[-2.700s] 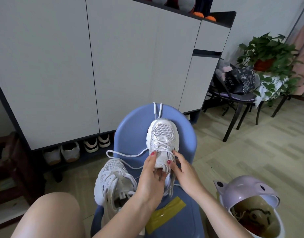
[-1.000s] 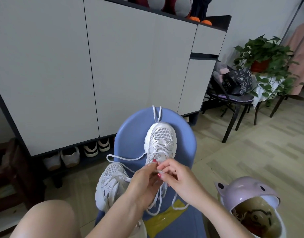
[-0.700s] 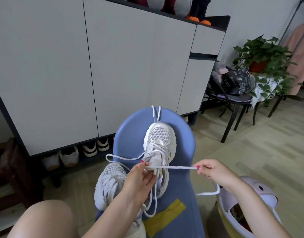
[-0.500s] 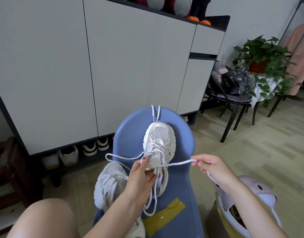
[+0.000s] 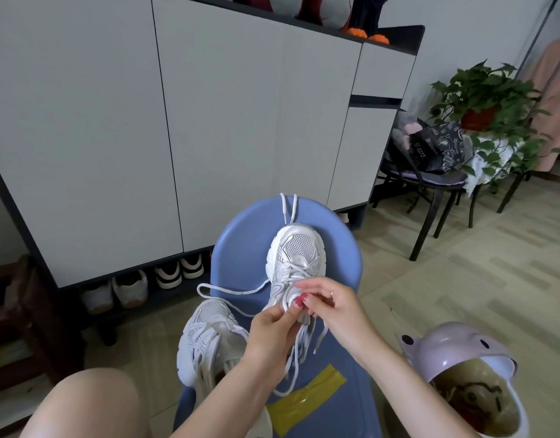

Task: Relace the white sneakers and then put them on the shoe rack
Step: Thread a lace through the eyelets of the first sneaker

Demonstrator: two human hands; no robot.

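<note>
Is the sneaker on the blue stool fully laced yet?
No. The sneaker has loose lace trailing over the stool.

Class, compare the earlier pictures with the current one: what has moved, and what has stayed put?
The right hand, earlier stretched out rightward pulling the lace taut, has come back to the sneaker, meeting the left hand over its eyelets. Both pinch the lace. The sneaker, second sneaker and blue chair stayed put.

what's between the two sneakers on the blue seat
In the head view, a loose lace loops across the bare blue seat between the far sneaker and the near sneaker. The left hand also reaches in there.
</note>
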